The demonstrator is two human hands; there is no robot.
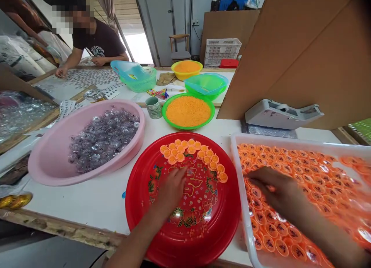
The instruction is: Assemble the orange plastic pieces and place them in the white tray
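My left hand [171, 188] rests on the round red tray [220, 225], fingers stretched toward a clear cap [190, 171] just below an arc of orange filled caps [193, 150] along the tray's far side. My right hand [274, 188] reaches into the white tray [242, 175] at the right, fingers curled over the orange discs [304, 175] that fill it; what the fingers pinch is hidden. A green bowl of orange granules [188, 111] stands behind the red tray. A pink basin [52, 159] with clear plastic caps [101, 138] sits at the left.
A mug [153, 107], more green, yellow and blue bowls [206, 84] and a white tape dispenser [282, 113] stand farther back. A large cardboard sheet [304, 47] leans at the right. Another person [92, 38] works at the far left end of the table.
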